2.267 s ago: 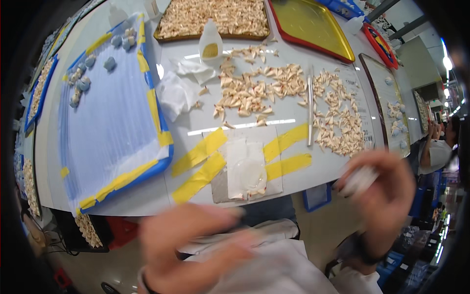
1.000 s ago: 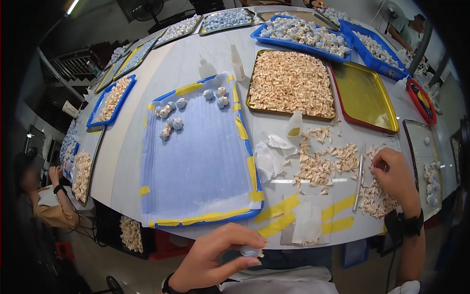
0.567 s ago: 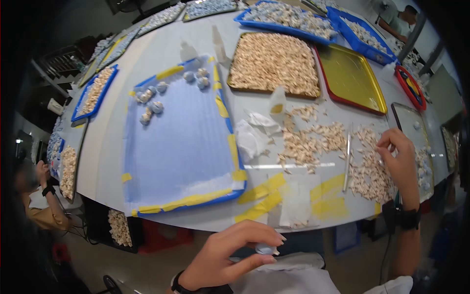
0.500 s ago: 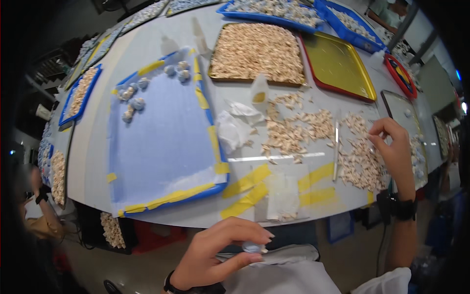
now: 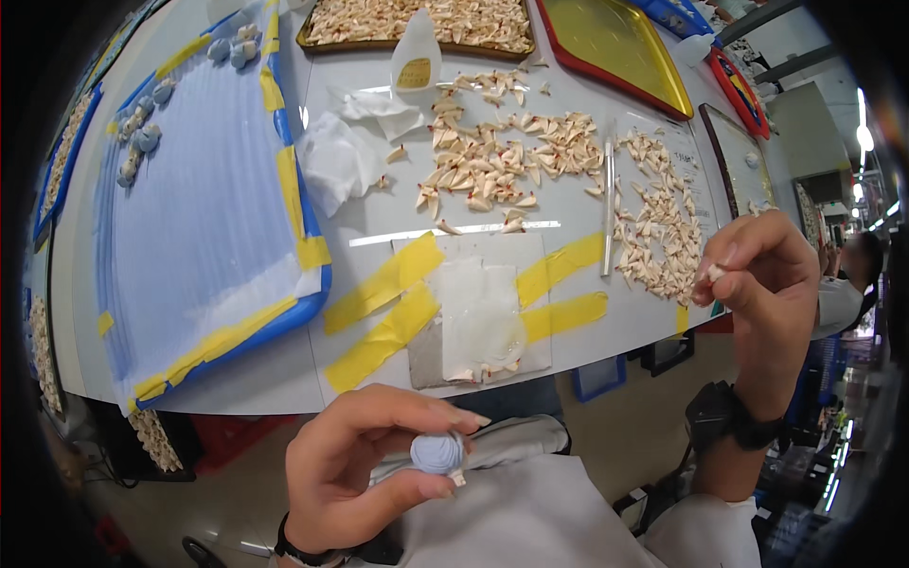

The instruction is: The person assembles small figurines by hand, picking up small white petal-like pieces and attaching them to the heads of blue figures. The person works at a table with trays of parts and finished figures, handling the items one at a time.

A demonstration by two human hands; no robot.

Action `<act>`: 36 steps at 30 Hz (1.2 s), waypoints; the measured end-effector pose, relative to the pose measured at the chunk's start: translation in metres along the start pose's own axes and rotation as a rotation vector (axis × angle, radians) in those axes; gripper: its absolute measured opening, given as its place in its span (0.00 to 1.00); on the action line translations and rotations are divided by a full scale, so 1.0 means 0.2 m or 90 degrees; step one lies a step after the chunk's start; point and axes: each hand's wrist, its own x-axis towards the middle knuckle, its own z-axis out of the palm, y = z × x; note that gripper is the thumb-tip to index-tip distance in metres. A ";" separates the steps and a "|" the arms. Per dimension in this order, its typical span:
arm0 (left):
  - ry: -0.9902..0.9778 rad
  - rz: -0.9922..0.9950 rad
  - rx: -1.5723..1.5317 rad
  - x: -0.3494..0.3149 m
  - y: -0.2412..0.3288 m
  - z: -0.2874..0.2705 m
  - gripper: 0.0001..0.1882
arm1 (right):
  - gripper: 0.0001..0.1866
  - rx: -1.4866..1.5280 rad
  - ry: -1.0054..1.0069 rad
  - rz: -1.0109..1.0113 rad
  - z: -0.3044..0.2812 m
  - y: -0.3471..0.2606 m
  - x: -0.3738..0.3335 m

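Between thumb and fingers my left hand (image 5: 346, 469) pinches a small blue-grey ball with swirled ridges (image 5: 436, 453), low in front of the table edge. A little cream piece (image 5: 459, 478) sticks out from the ball's lower right side. At the right, the fingertips of my right hand (image 5: 772, 275) are closed on a small cream pointed piece (image 5: 714, 274), over the near end of a loose pile of similar pieces (image 5: 658, 222). A white card with a wet, glossy patch (image 5: 488, 336) lies at the table's near edge, between my hands.
Yellow tape (image 5: 383, 327) flanks the card. Another pile of red-tipped cream pieces (image 5: 492, 161) lies farther back, near a white squeeze bottle (image 5: 417, 57) and crumpled tissue (image 5: 336, 161). Left stands a blue-lined tray (image 5: 199, 208) with several blue-and-cream balls. A thin metal rod (image 5: 607, 208) separates the piles.
My right hand has drawn back from the pile toward me, a cream piece in its fingertips. In my left hand the ball now shows more of its ridged side. The whole view has shifted.
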 end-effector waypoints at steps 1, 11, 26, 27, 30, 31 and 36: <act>-0.019 0.025 0.011 0.01 -0.01 -0.01 0.20 | 0.06 -0.003 0.004 0.029 0.03 -0.01 -0.01; -0.021 0.108 -0.081 0.04 -0.09 -0.04 0.21 | 0.08 -0.185 -0.068 -0.005 0.26 -0.02 0.03; -0.056 0.176 0.071 0.09 -0.12 -0.09 0.18 | 0.11 -0.466 -0.205 -0.271 0.48 -0.04 0.09; -0.073 0.182 0.069 0.09 -0.11 -0.09 0.18 | 0.11 -0.450 -0.174 -0.269 0.48 -0.05 0.07; -0.062 0.152 0.025 0.05 -0.12 -0.08 0.17 | 0.12 -0.396 -0.088 -0.265 0.49 0.00 0.01; -0.074 0.163 0.052 0.05 -0.12 -0.08 0.17 | 0.12 -0.352 -0.077 -0.245 0.48 0.01 -0.01; -0.098 0.215 0.089 0.08 -0.13 -0.06 0.18 | 0.16 -0.096 -0.228 -0.174 0.36 0.05 -0.04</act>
